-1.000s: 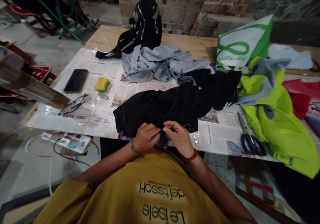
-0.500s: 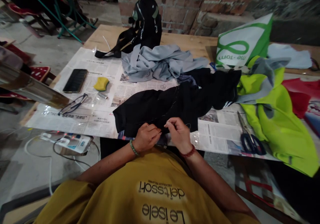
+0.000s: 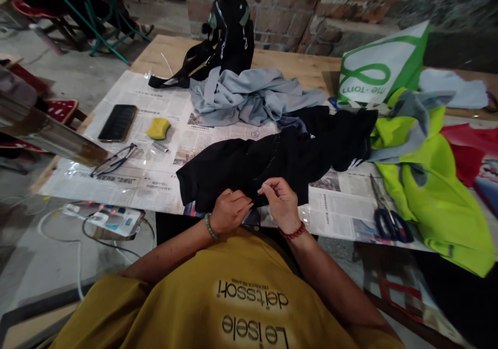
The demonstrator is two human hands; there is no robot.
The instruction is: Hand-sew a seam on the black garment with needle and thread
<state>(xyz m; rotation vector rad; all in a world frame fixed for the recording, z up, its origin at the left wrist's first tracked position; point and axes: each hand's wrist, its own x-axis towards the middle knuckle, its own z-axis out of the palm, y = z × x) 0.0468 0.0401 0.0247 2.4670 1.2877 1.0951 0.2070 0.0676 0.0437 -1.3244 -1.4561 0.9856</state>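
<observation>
From my end, I see the right hand's thumb and forefinger pinched together just above the cloth; whatever lies between them is too small for me to make out. The left hand lies knuckles up, fingers curled at the near edge of the crumpled matt-black cloth garment, though its fingertips hide whether they grip it. Both wrists are bent inward, one ringed with a green beaded bracelet, the other with a dark red one (handy markers for me). The garment stretches across printed newspaper sheets, its far end lost in dark folds beside a smooth neon-yellow and grey garment. Soft, wrinkled pale-grey fabric heaps behind it. The forearms run back past a mustard-yellow shirt, cut off below.
</observation>
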